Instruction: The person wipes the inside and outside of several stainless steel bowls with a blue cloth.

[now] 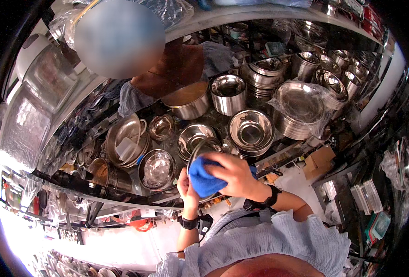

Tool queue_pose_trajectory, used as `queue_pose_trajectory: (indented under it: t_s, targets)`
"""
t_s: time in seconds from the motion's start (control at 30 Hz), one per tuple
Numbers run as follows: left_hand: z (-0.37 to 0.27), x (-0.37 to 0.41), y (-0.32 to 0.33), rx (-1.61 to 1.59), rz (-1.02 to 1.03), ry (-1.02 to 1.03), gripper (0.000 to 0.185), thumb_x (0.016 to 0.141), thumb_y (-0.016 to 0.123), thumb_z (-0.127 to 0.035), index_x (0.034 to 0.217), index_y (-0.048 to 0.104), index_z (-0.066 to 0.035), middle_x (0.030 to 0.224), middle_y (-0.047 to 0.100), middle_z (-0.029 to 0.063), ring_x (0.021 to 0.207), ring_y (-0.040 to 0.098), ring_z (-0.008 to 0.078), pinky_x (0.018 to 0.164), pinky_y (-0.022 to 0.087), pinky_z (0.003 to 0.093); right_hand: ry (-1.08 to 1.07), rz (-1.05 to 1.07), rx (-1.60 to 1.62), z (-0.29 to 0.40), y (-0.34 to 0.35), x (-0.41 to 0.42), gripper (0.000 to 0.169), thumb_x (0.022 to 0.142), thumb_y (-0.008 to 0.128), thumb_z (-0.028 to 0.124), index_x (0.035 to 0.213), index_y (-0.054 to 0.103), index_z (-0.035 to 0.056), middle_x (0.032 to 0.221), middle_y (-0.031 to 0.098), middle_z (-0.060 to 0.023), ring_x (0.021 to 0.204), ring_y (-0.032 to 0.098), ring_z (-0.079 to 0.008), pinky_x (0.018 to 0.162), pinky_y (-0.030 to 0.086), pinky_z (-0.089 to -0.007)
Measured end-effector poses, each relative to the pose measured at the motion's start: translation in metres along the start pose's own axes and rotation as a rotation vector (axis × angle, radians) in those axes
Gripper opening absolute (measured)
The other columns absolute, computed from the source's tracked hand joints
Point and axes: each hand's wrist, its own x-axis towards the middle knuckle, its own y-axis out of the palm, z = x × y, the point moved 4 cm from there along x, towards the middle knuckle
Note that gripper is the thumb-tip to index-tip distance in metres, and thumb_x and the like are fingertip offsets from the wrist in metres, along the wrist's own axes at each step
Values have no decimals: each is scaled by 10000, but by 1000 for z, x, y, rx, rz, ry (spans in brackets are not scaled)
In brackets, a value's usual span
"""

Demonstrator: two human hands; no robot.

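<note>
A round steel bowl or dish (204, 145) is tilted up in front of me, over the shelf's front edge. My left hand (188, 188) grips its rim from the left, thumb upward. A blue cloth (204, 176) is bunched against it under my right hand (234, 175), whose fingers are spread over the cloth; much of the dish is hidden behind it. Just beyond stand a steel bowl (194, 133) and a wider stack of nested steel bowls (251, 132). To the left, a steel bowl (157, 169) holds crumpled clear plastic.
Colanders (126, 138) and a steel pot (109, 173) stand at the left. Stacked steel containers (228, 95) and plastic-wrapped plates (299, 104) fill the back and right. The dark shelf edge (149, 200) runs below them. A cardboard box (318, 162) lies lower right.
</note>
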Motion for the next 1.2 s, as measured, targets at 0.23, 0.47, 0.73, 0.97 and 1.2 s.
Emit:
queue_pose_trajectory:
  t_s: [0.23, 0.47, 0.73, 0.97, 1.2]
  targets:
    - [-5, 14, -7, -397, -119, -78, 369, 1003, 482, -286, 1254, 487, -16, 1128, 617, 99, 992, 607, 163, 862, 495, 307, -198, 227, -81, -12, 20, -32, 308, 691, 676, 199, 995, 691, 244, 1391, 488, -2, 730, 537, -153, 656, 515, -280]
    - [-12, 21, -8, -588, -107, -53, 317, 998, 481, -213, 1231, 495, 2, 1166, 606, 121, 1075, 588, 202, 940, 469, 353, -129, 9, -93, -26, 3, -50, 270, 687, 725, 183, 955, 703, 171, 1408, 461, -141, 979, 612, -237, 807, 533, -323]
    - [3, 11, -10, -303, -2, -113, 220, 964, 559, -225, 1031, 564, -15, 768, 544, -11, 621, 494, 59, 598, 459, 195, 46, -287, 231, -40, -42, -18, 321, 667, 762, 63, 956, 647, -16, 1287, 488, -216, 1067, 590, -345, 892, 485, -391]
    - [-3, 11, 3, -427, 15, -145, 350, 971, 531, -272, 1198, 512, -6, 1137, 606, 106, 1031, 601, 224, 904, 489, 390, 215, -162, 274, -45, -42, -31, 416, 706, 728, 114, 1095, 622, 12, 1165, 545, -169, 1001, 604, -341, 845, 490, -380]
    - [0, 24, 41, -556, -36, -86, 438, 990, 475, -312, 1364, 405, -96, 1347, 494, 120, 1236, 482, 291, 1063, 364, 491, 268, -104, 193, -44, -25, -64, 430, 611, 740, 58, 1012, 586, 39, 1327, 375, -188, 1066, 576, -401, 889, 502, -431]
